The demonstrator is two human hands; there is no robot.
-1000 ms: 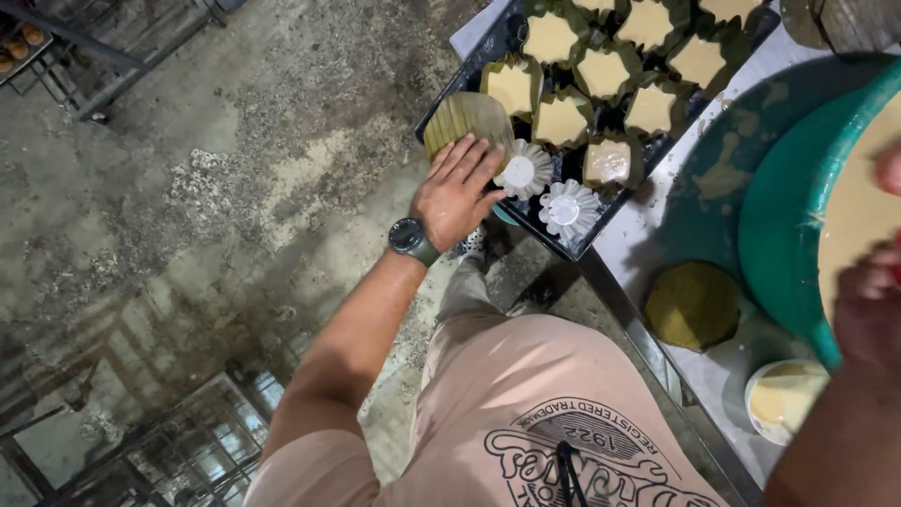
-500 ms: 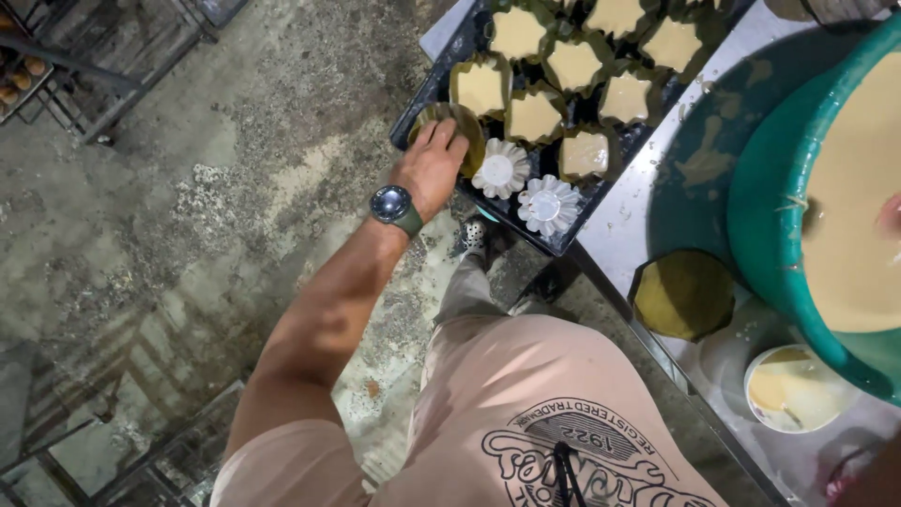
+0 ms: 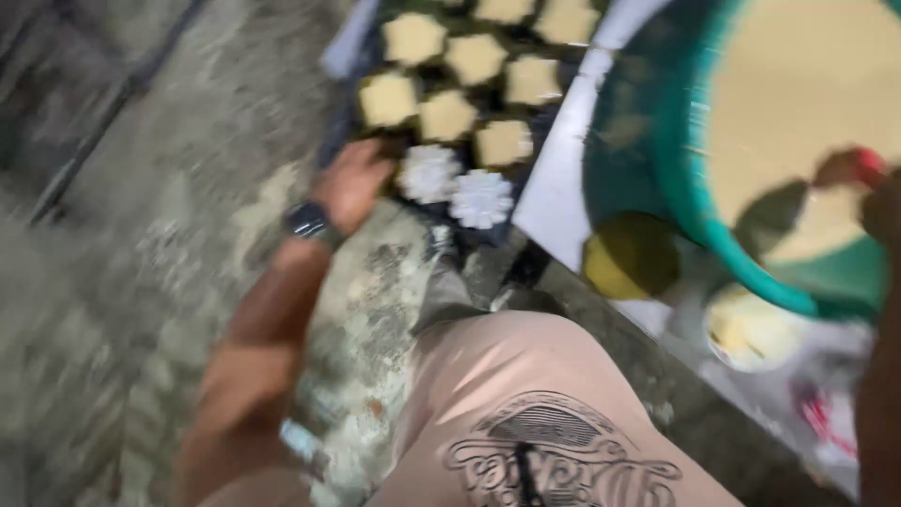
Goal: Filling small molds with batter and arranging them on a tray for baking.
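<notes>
1. The left hand (image 3: 352, 183) reached far over the floor to the near left corner of the dark tray (image 3: 343, 127) and rested on its edge; the frame was blurred, so whether the fingers gripped the tray or only touched it could not be told.
2. A dark watch (image 3: 310, 222) sat on that wrist.
3. Two empty white fluted moulds (image 3: 455, 186) lay just right of the hand, at the tray's near edge.
4. Beyond them, filled moulds (image 3: 446, 115) of pale yellow batter stood in rows across the tray.
5. The right hand (image 3: 878, 202) showed only at the right edge, over the green basin (image 3: 690, 178) of batter; it seemed closed on something red (image 3: 868, 164), though this was not clear.
6. A small cup (image 3: 751, 329) of batter stood near the basin on the table (image 3: 554, 192).
</notes>
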